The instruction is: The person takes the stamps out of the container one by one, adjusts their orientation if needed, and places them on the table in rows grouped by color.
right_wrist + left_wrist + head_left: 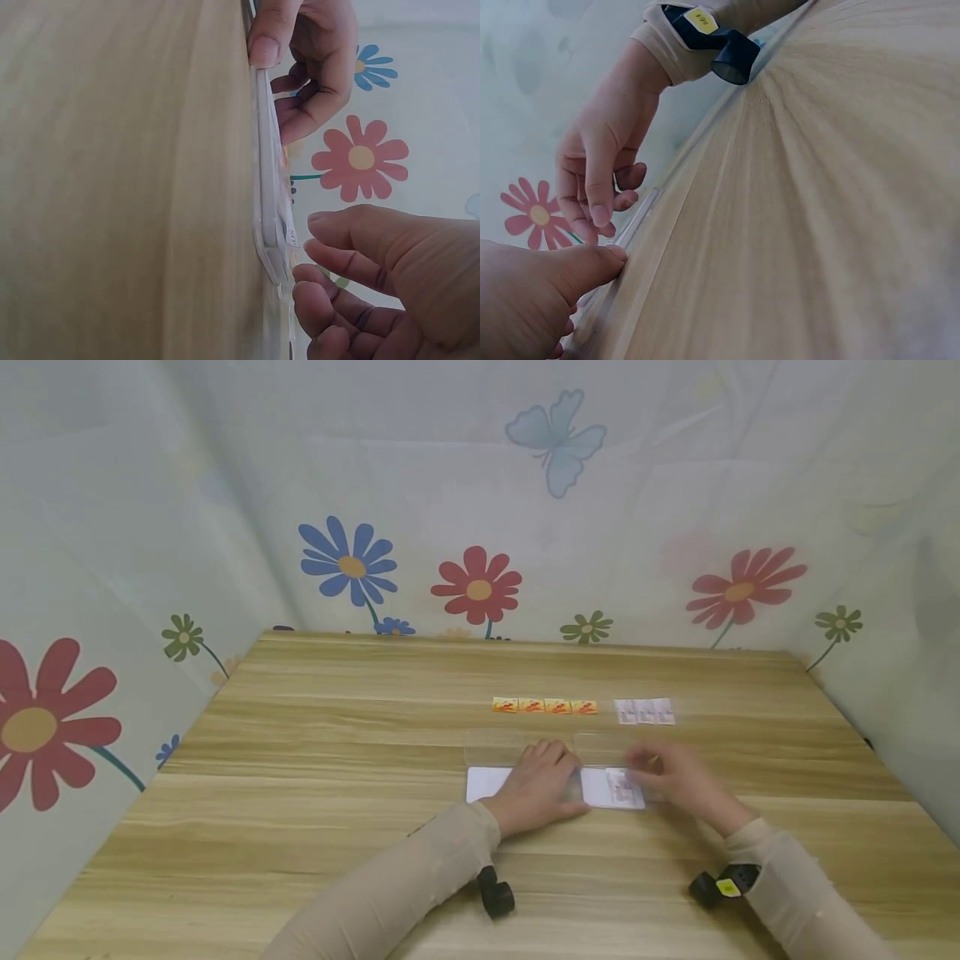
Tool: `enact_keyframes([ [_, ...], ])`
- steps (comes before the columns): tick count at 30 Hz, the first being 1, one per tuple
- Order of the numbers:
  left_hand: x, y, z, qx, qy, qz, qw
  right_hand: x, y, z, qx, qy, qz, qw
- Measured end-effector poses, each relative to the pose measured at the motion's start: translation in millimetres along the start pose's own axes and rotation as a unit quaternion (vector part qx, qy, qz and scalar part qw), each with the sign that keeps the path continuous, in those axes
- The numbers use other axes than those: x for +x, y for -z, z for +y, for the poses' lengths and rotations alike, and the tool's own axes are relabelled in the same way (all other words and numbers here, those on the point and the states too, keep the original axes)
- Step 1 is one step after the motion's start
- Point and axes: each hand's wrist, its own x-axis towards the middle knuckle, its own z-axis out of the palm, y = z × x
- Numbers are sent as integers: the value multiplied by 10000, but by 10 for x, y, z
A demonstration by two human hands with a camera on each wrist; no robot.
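A flat white case (596, 789) lies on the table, its two clear lids (491, 747) folded back on the far side. My left hand (534, 789) spans its middle and grips it, thumb at the near edge and fingers bent over the far side. On the right half sits a small pale printed card (619, 787). Close by the card's right side is my right hand (675, 777), fingers loosely bent. The right wrist view shows that hand's thumb and fingertips (319, 223) apart, beside the end of the case (266, 165), with nothing between them.
Behind the case, several orange-and-yellow cards (543, 706) lie in a row. To their right is a group of pale printed cards (645, 711). The wooden table (337, 710) ends at a flower-printed curtain (420, 468) along the back and sides.
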Motion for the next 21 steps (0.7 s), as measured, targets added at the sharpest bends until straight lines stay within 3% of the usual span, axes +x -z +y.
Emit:
enact_keyframes([
  [15,0,16,-10,11,-52,9,10000,-1,-47,2,-365,122,68,9992],
  [21,1,26,-15,-19,-55,21,10000,-3,-44,-15,-337,-34,-12,9994],
])
